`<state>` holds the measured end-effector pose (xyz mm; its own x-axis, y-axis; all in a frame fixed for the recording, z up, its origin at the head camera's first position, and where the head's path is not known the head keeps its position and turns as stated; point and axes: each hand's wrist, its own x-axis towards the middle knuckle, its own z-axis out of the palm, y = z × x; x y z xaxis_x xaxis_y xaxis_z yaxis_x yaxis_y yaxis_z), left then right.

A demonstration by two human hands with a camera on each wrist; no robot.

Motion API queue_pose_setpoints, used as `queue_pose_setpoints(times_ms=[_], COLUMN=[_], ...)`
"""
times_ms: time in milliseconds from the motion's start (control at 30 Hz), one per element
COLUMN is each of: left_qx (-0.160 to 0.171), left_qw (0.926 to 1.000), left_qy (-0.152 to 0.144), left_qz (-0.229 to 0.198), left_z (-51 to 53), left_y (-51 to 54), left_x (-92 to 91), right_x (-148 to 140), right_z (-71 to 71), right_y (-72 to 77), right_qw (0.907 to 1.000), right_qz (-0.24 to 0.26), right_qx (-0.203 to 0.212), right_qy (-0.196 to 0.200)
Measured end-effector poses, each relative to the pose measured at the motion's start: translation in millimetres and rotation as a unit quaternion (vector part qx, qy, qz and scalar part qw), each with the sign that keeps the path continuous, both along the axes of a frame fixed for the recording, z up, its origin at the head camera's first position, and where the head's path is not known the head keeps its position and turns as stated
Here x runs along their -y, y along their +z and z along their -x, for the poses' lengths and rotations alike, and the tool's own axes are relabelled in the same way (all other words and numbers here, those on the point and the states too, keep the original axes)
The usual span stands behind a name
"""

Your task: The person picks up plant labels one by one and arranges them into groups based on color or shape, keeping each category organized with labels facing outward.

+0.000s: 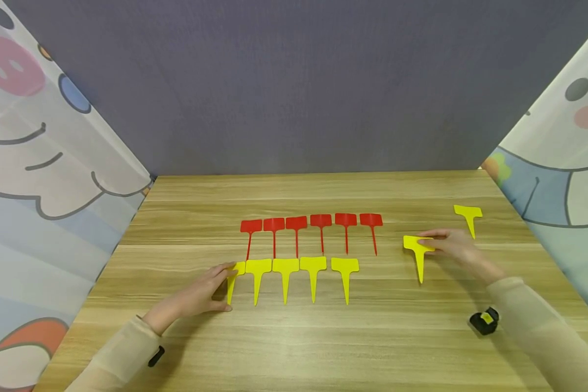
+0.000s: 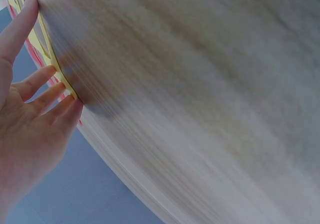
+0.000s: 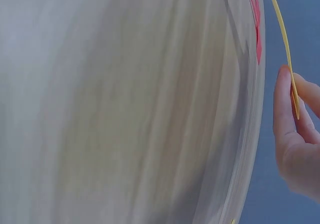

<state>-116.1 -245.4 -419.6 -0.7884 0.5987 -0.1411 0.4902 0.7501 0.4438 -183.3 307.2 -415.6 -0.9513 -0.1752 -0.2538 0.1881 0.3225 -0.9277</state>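
Observation:
My right hand [image 1: 453, 245] pinches a yellow T-shaped plant label [image 1: 420, 264] by its wide head. In the right wrist view, this label [image 3: 285, 31] is raised off the table between thumb and fingers. My left hand [image 1: 196, 294] touches the leftmost yellow label [image 1: 231, 288] of a row, fingers on its head and thumb by the stem tip; part of that label is hidden. The left wrist view shows these fingers [image 2: 45, 101] extended against the label's edge. Several more yellow labels [image 1: 286, 265] lie in the row, stems toward me. Behind them runs a row of several red labels [image 1: 296, 222].
A further yellow label [image 1: 468, 211] lies at the back right, beyond my right hand. Near my right sleeve is a small black object [image 1: 484, 321] with a yellow spot. A grey panel [image 1: 313, 87] bounds the wooden table [image 1: 313, 348] at the back; printed cloths hang on both sides.

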Motion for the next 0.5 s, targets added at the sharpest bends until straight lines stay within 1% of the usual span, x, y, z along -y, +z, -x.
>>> queue_pose_setpoints(times_ms=[133,367,500], left_qx=[-0.001,0.004,0.003], left_qw=[1.0,1.0,1.0], left_qy=[0.0,0.002,0.0], left_qz=[0.003,0.001,0.005], left_z=[0.0,0.0,0.0], left_y=[0.3,2.4,1.5], left_x=[-0.5,-1.2,-0.7], right_x=[10,23,30], right_z=[-1.1,-2.2,-3.2], right_y=[3.1,0.5,0.6], right_qw=[0.9996,0.9996,0.9992], right_qz=[-0.021,0.012,0.013], right_qx=[0.02,0.018,0.027], right_qy=[0.003,0.02,0.027])
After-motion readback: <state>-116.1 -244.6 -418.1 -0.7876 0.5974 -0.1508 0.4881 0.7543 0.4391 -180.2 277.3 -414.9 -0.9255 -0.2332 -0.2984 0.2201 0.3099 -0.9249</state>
